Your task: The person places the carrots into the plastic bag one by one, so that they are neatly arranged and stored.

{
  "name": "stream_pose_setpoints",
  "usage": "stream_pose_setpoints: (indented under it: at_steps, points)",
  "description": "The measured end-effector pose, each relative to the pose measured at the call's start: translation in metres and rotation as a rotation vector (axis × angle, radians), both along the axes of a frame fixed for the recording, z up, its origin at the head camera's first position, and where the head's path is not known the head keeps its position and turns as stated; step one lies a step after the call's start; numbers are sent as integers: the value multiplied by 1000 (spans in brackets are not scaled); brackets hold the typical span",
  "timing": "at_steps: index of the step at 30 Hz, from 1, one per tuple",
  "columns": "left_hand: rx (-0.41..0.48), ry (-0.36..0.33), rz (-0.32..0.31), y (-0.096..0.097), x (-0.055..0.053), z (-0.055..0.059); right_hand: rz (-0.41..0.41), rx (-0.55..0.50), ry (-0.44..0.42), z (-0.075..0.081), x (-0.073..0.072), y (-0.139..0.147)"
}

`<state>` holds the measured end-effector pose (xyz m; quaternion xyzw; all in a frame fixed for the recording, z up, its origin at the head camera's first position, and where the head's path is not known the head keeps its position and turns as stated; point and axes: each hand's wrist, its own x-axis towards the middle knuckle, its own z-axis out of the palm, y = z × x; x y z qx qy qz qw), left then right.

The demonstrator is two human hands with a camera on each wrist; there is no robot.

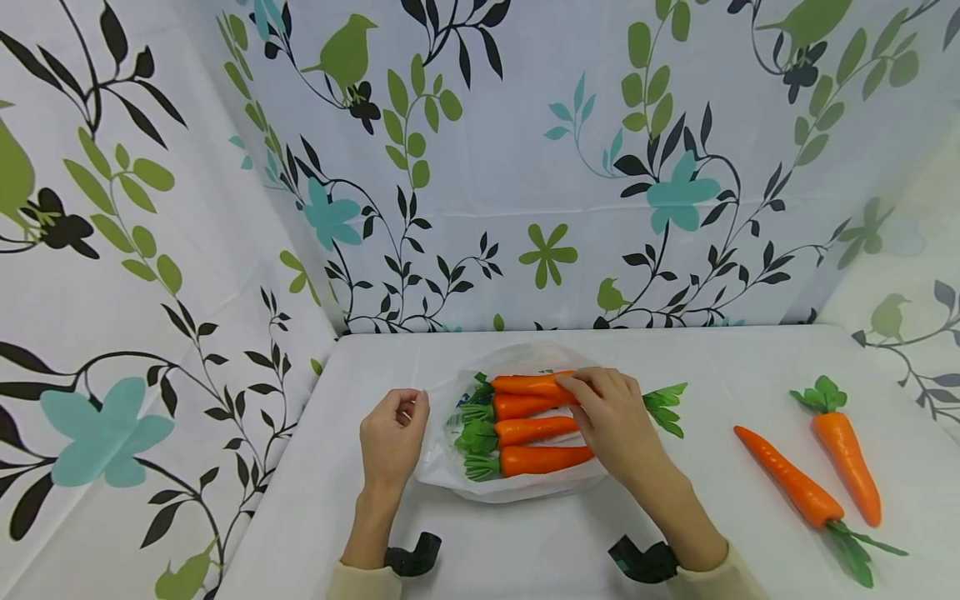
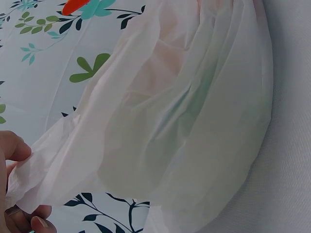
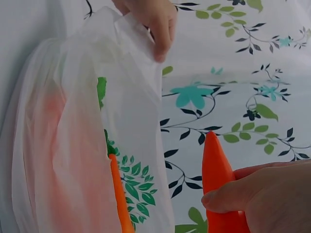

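Observation:
A thin white plastic bag [image 1: 510, 490] lies with its mouth spread, and several orange carrots [image 1: 534, 431] with green tops sit side by side in it. My left hand [image 1: 393, 435] pinches the bag's left edge, pulling the film taut in the left wrist view. Above the bag, my right hand [image 1: 621, 427] holds another carrot [image 3: 216, 167] between thumb and fingers. Its tapered tip points toward the left hand, while its leafy top [image 1: 664, 407] sticks out to the right, behind the hand. The palm hides part of its body.
Two more carrots lie on the white table [image 1: 720, 517] to the right: one slanting carrot [image 1: 791, 479] with leaves toward me, one carrot [image 1: 847, 462] with leaves away. Patterned cloth [image 1: 480, 208] hangs behind the table and along its left side.

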<state>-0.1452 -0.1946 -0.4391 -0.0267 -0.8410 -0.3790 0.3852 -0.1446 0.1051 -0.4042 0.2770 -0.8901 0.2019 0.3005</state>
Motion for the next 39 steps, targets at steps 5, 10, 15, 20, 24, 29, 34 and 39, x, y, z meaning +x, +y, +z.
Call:
stream_pose_setpoints:
  at_steps: [5, 10, 15, 20, 24, 29, 34, 39]
  points:
    - [-2, 3, 0, 0, -1, 0, 26, -2, -10, 1, 0, -12]
    - [0, -6, -3, 0, -1, 1, 38, 17, 0, -3, 1, -23]
    - [4, -10, -5, 1, -1, 0, 62, 39, 33, -7, 1, -36]
    - [3, -9, -1, 0, -1, 1, 107, 51, 51, -10, 2, -48]
    - [3, -9, 0, 0, -1, 0, 137, 56, 58, -13, 2, -55]
    - [1, -4, 4, -1, -1, 0, 180, 58, 72, -19, 2, -63]
    - [-1, -1, 8, -1, -2, -1, 181, 72, 46, -26, 0, -68]
    - [4, -8, 7, -1, -1, 0, 138, 85, -9, -34, -6, -68]
